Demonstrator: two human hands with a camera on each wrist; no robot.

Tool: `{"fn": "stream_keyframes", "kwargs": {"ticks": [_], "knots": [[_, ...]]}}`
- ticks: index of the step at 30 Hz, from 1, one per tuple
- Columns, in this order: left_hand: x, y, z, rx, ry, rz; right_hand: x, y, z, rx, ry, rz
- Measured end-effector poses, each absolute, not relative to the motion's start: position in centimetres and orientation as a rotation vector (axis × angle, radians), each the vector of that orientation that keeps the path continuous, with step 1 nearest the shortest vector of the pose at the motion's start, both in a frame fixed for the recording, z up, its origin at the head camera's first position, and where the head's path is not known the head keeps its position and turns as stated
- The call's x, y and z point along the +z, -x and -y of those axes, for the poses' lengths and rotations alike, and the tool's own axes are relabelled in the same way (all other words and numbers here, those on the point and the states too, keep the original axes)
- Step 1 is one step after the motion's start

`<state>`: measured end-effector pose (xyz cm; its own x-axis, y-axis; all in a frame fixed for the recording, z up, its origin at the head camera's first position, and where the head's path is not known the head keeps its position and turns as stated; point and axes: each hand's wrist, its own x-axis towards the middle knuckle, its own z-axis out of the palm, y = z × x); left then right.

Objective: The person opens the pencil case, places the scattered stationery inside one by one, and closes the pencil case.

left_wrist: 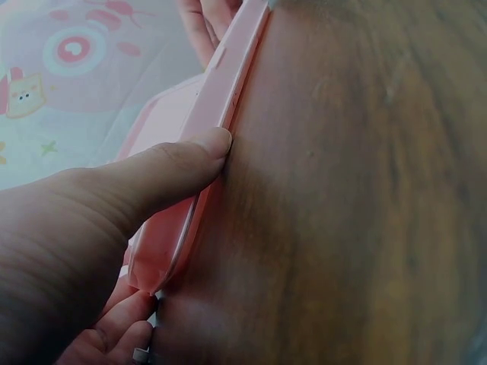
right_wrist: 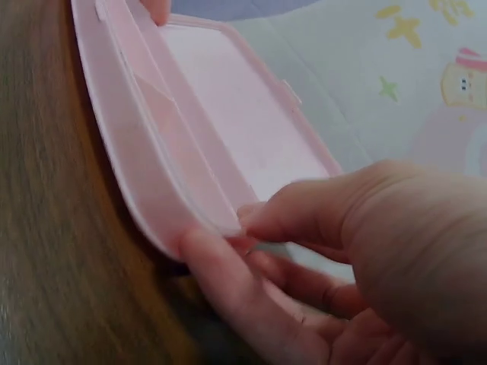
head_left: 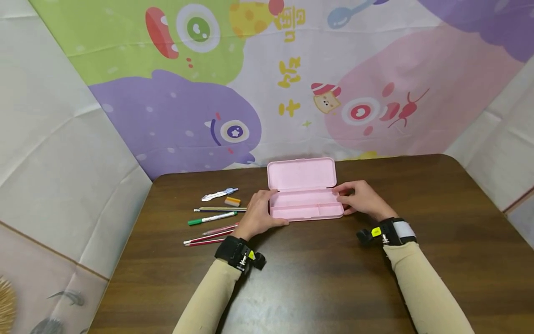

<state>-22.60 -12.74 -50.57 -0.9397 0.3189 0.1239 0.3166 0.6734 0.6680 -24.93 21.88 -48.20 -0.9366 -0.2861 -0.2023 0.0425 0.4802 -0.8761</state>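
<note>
A pink pencil case (head_left: 298,212) lies on the table with its lid (head_left: 302,173) tipped back toward the backdrop; its compartments hold nothing. My left hand (head_left: 257,215) grips the left end, its thumb (left_wrist: 183,163) against the front wall and other fingers round the end. At the right end my right hand (head_left: 362,199) holds the case wall between thumb and fingers, as the right wrist view shows. In that view the divider (right_wrist: 156,91) stands inside the tray.
Left of the case lie a compass (head_left: 219,194), an orange eraser (head_left: 232,201), a green marker (head_left: 212,218) and several pencils (head_left: 206,240), partly covered by my left hand. A cartoon cloth backdrop (head_left: 292,134) rises behind the brown table (head_left: 317,278).
</note>
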Motion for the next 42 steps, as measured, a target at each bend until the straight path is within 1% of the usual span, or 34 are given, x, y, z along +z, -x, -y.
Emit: {"fn": "stream_keyframes", "kwargs": {"ticks": [13,19,23,32,42], "knots": [[-50.0,22.5,12.6,1.093,-0.56,-2.888,-49.0,24.9,-22.7,-1.454,0.369,-2.424],[-50.8,22.9,12.8,1.089,-0.621,-2.933,-49.4,25.0,-22.7,-1.511,0.335,-2.359],[-50.1,22.5,12.7,1.114,-0.602,-2.907,-49.3,24.9,-22.6,-1.509,0.308,-2.339],[-49.9,22.4,12.7,1.098,-0.563,-2.884,-49.2,24.9,-22.7,-1.505,0.3,-2.331],[-50.0,22.4,12.7,1.082,-0.582,-2.893,-49.1,24.8,-22.6,-1.498,0.324,-2.355]]}}
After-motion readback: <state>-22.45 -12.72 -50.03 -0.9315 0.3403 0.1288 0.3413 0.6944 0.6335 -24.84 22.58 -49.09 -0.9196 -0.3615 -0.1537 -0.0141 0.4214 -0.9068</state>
